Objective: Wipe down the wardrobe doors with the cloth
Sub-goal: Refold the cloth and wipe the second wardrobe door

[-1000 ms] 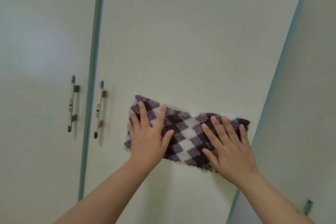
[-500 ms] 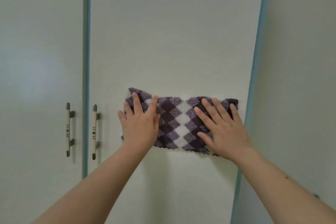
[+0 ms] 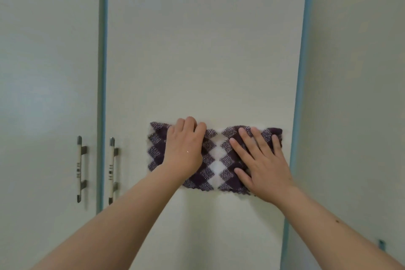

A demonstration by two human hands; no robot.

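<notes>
While the cloth (image 3: 215, 158) lies spread flat at mid-height on the middle door (image 3: 203, 50), reaching its right edge, the wiping step looks under way, and the next stroke calls for steady pressure from both palms. Left hand (image 3: 184, 151) curls its fingers, bunching the cloth's top edge; right hand (image 3: 260, 164) presses flat, fingers spread wide, both arms outstretched.

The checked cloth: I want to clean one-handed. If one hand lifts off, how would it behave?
The cloth looks soft and floppy, bunching under the left hand. The right hand presses it flat on the door; the freed end would probably droop.
</notes>
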